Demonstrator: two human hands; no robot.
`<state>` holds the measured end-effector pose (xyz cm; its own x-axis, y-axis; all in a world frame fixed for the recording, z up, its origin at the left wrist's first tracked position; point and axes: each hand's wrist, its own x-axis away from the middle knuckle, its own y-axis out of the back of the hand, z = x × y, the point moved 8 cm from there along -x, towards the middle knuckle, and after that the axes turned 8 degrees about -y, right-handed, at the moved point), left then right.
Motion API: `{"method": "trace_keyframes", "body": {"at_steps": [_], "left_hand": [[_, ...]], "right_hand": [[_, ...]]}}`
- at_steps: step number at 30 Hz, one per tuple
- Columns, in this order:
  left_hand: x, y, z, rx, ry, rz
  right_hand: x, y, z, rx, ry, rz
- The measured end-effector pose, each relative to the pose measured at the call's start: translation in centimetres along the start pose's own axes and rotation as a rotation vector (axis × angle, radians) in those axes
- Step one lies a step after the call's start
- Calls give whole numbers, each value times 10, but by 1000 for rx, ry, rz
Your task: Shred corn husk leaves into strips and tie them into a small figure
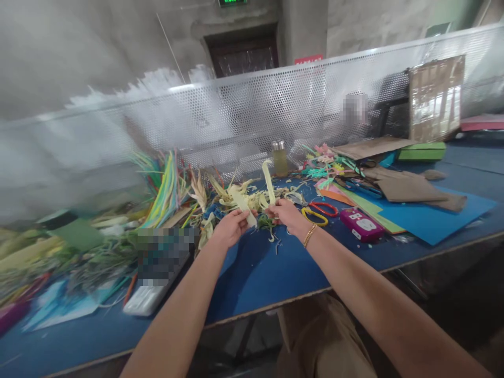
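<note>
My left hand (233, 227) pinches a pale, flat corn husk strip (241, 200) that slants up and leftward from the fingers. My right hand (287, 212), with a gold bracelet on its wrist, grips another pale yellow-green husk strip (268, 181), which stands upright and curls at its top. The hands are close together over the blue tabletop (271, 273). Just beyond them lies a heap of loose corn husks (224, 195). Scissors (318, 223) with red and yellow handle loops lie right of my right hand, beside a purple box-like object (361, 226) with white patches.
Multicoloured pipe cleaners (167, 191) stand at the left, behind a partly blurred-out dark and white object (142, 299). A lidded bottle (280, 160) stands behind the husks. Blue paper (429, 215) and brown cardboard (409, 184) lie at the right. A perforated metal screen (244, 115) bounds the back.
</note>
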<state>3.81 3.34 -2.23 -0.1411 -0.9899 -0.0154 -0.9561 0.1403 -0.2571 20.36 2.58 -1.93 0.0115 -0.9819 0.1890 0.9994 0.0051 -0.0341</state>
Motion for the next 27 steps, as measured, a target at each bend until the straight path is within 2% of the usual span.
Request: {"method": "trace_keyframes", "body": {"at_steps": [2, 6, 9, 12, 15, 19, 22, 27], "left_hand": [[-1, -2, 1, 55, -21, -46], [0, -6, 1, 82, -71, -100], [1, -10, -5, -17, -136, -74], [2, -8, -12, -121, -194, -80], [2, -3, -18, -170, -219, -108], [1, 0, -21, -228, -243, -104], [2, -2, -21, -246, -258, -91], [2, -6, -17, -235, -239, -53]], "right_hand": [[1, -8, 0, -58, 18, 82], [2, -23, -2, 27, 86, 168], [1, -25, -4, 13, 79, 145], [1, -20, -5, -133, 11, 106], [3, -18, -4, -229, -41, 92], [4, -18, -2, -257, -39, 87], [2, -17, -2, -198, 5, 79], [5, -18, 3, 31, 127, 102]]}}
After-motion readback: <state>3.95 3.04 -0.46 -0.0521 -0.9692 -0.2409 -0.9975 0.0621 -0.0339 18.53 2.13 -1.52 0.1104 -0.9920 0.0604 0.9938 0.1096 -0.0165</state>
